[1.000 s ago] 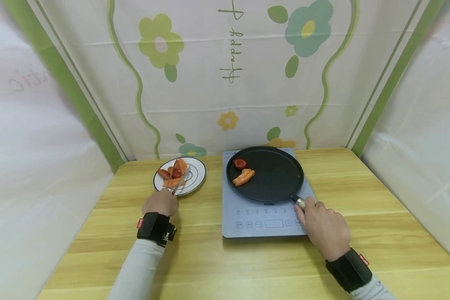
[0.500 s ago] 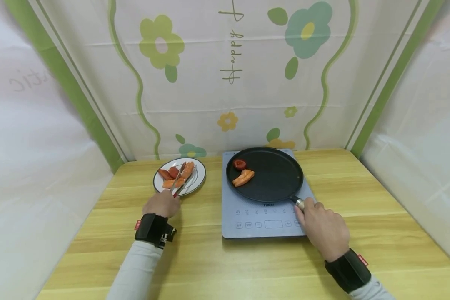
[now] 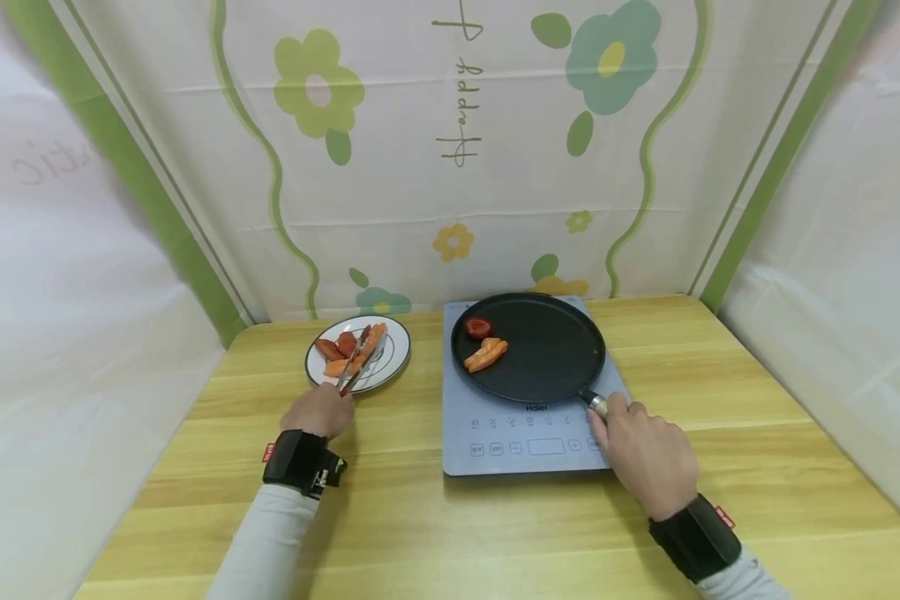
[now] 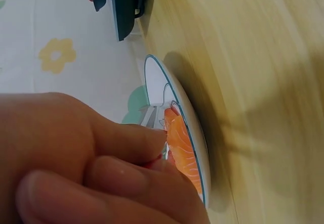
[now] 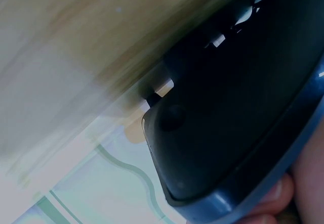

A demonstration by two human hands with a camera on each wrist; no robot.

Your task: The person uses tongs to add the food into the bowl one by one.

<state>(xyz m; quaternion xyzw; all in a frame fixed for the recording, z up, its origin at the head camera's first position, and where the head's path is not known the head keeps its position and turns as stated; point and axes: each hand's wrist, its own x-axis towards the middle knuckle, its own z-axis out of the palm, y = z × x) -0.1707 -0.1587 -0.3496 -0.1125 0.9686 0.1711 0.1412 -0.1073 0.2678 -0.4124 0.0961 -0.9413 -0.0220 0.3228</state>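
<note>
1. Up close, the left hand (image 3: 318, 411) curls its fingers (image 4: 126, 143) tightly round the handles of metal tongs (image 3: 359, 364), whose long axis points away from the person and slightly right, over the plate (image 3: 399, 358).
2. Their tips are nearly closed on an orange salmon slice (image 3: 372, 341) on the plate, beside red tomato pieces (image 3: 335, 347).
3. Meanwhile, the right hand (image 3: 648, 454) wraps round the handle of the black pan (image 3: 547, 358), which sits on the grey cooktop (image 3: 495, 437); the handle points toward the person and right.
4. Only the left wrist view shows the salmon's pale stripes and the plate's blue rim; the head view alone shows the salmon and tomato in the pan.
</note>
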